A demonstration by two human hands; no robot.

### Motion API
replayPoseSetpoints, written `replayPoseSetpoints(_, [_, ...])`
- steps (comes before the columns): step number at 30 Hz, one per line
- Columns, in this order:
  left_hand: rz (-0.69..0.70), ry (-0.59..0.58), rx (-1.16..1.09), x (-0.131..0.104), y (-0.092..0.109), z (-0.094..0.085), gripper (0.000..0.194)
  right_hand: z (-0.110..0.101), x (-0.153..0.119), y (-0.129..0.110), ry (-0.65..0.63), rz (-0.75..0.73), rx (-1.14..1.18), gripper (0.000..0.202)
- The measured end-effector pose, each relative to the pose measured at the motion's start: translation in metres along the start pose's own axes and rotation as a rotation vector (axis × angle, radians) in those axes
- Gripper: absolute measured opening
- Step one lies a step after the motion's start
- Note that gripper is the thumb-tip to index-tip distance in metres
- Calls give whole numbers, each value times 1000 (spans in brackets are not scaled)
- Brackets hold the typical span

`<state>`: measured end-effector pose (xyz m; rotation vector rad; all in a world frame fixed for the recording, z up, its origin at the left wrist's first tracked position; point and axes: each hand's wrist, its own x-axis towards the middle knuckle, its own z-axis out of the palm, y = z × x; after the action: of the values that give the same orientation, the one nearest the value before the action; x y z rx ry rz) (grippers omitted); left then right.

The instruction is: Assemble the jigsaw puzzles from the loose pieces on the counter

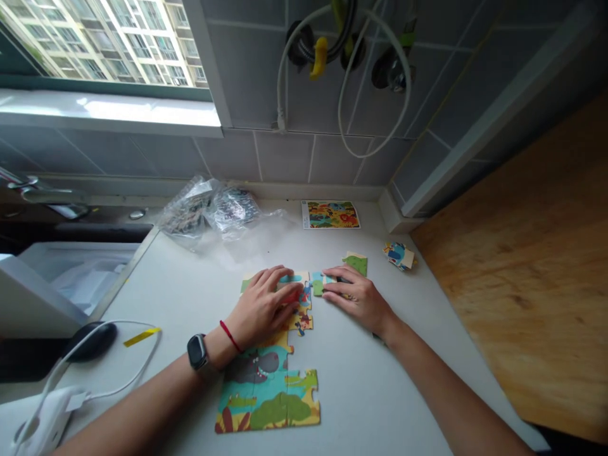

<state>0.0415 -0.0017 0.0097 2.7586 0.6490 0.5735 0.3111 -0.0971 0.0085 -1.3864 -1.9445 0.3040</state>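
Observation:
A partly joined jigsaw puzzle (263,386) lies on the white counter, showing a hippo, green crocodiles and a bush. My left hand (266,307) rests palm down on its upper part, fingers spread, hiding some of the picture. Just right of the puzzle's top edge, my right hand (361,297) has its fingers on a blue and green puzzle piece (318,287), close beside the joined pieces; whether they touch I cannot tell. Behind that hand lies a green piece (357,262). More pieces show partly beneath the right hand.
Loose pieces sit in a small pile (399,255) at the right. A picture card (331,215) lies near the wall, with clear plastic bags (209,212) to its left. At left are a white cable (128,322), a power strip (42,418) and a sink (80,234). A wooden panel (532,272) borders the right.

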Motion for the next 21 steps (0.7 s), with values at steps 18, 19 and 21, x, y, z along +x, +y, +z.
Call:
replayPoseSetpoints(18, [171,-37,0,-1,-4,3,44,5,2,-4,-34,-45,-55,14])
replayPoseSetpoints(19, [206,-58,-14,-1,-3,3,45,5,3,-4,-42,-46,-65,14])
replayPoseSetpoints(21, [243,-87,-38,-1,-2,3,46,4,4,-6,-50,-46,-75,14])
